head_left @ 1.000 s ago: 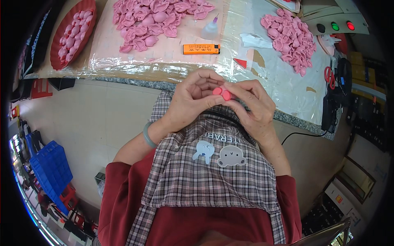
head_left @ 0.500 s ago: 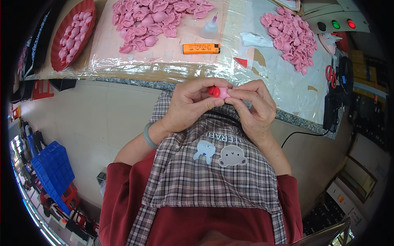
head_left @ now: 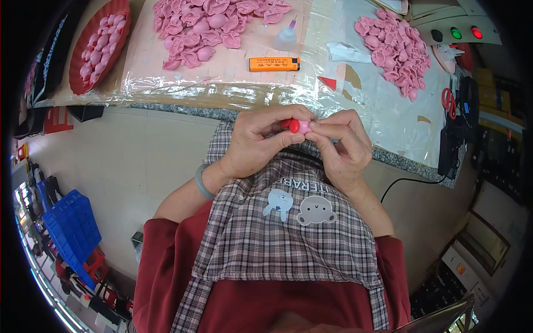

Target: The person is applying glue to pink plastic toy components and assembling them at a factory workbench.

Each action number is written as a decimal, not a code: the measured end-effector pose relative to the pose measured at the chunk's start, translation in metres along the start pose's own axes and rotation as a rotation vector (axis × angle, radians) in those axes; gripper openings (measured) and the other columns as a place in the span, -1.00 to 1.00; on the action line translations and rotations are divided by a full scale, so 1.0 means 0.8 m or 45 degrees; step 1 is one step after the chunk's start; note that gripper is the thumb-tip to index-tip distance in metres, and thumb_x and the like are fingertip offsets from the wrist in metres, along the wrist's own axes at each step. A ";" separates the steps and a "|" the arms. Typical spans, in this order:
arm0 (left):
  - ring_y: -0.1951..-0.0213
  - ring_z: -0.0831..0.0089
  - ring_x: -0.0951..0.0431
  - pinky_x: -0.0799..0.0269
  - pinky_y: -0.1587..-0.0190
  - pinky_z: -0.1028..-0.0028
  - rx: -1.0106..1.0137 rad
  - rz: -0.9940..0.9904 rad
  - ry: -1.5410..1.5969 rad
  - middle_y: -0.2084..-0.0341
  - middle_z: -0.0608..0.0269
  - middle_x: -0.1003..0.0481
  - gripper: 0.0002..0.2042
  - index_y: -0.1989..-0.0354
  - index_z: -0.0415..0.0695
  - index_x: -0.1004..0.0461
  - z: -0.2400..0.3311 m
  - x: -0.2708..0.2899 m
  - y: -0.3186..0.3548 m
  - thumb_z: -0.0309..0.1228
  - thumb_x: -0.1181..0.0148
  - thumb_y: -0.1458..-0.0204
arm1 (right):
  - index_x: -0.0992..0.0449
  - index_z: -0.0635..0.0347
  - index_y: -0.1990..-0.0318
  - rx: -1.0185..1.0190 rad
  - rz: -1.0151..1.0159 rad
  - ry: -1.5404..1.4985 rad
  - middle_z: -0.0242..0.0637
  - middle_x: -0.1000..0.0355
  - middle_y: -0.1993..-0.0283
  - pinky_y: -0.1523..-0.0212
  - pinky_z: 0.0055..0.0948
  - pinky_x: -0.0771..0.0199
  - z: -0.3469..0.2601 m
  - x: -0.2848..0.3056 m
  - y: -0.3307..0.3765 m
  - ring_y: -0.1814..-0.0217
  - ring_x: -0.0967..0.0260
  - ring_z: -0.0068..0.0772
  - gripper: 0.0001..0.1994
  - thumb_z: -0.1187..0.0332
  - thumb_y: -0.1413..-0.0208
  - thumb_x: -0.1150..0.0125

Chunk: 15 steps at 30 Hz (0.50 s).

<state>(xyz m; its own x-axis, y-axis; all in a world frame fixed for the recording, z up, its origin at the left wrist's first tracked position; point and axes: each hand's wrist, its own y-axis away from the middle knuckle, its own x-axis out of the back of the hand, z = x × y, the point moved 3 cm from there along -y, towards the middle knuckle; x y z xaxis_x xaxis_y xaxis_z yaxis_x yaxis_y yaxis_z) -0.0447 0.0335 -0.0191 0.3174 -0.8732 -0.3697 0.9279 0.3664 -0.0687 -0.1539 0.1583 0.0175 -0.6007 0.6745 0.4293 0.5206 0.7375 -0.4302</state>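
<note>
Pinching one red-and-pink piece [head_left: 298, 126] between left hand [head_left: 254, 136] and right hand [head_left: 348, 144], trayed pieces [head_left: 104, 45] seemingly done, pink heaps [head_left: 395, 55] seemingly waiting.

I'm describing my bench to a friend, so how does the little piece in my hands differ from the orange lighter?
The held piece is pink and red; the lighter is orange with a black end. The piece looks rounded and stubby; the lighter is long and straight-sided. Your left hand and right hand pinch the piece; the lighter lies on the table. Both show more than one colour.
</note>
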 end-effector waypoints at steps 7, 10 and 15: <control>0.07 0.46 -0.52 -0.50 -0.01 0.48 -0.005 0.046 0.038 0.08 0.12 -0.51 -0.74 0.08 -0.30 -0.51 -0.001 -0.001 -0.001 -0.65 -0.22 -0.01 | -0.59 0.27 0.34 -0.021 0.002 -0.009 -0.26 -0.44 0.35 0.40 -0.60 -0.37 0.001 -0.001 0.001 0.36 -0.38 -0.49 -0.82 0.63 0.17 -0.39; 0.06 0.46 -0.52 -0.50 -0.01 0.48 0.009 0.057 0.062 0.07 0.11 -0.51 -0.74 0.08 -0.29 -0.51 -0.004 -0.001 -0.001 -0.65 -0.22 -0.02 | -0.59 0.27 0.34 -0.031 0.002 -0.009 -0.26 -0.44 0.36 0.41 -0.60 -0.36 0.002 -0.001 0.000 0.36 -0.38 -0.49 -0.82 0.64 0.17 -0.39; 0.02 0.38 -0.49 -0.46 -0.06 0.41 0.010 0.034 0.061 0.05 0.03 -0.48 -0.73 0.05 -0.32 -0.47 -0.006 0.001 -0.002 -0.67 -0.19 -0.03 | -0.59 0.27 0.34 -0.021 0.006 0.000 -0.27 -0.45 0.36 0.41 -0.60 -0.36 0.003 -0.001 -0.002 0.36 -0.38 -0.49 -0.81 0.64 0.17 -0.39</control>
<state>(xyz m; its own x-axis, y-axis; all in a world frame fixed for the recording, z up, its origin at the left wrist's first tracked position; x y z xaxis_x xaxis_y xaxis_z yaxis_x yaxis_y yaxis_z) -0.0470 0.0337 -0.0235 0.3324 -0.8468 -0.4153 0.9209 0.3865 -0.0508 -0.1559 0.1567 0.0159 -0.5985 0.6777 0.4272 0.5331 0.7349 -0.4192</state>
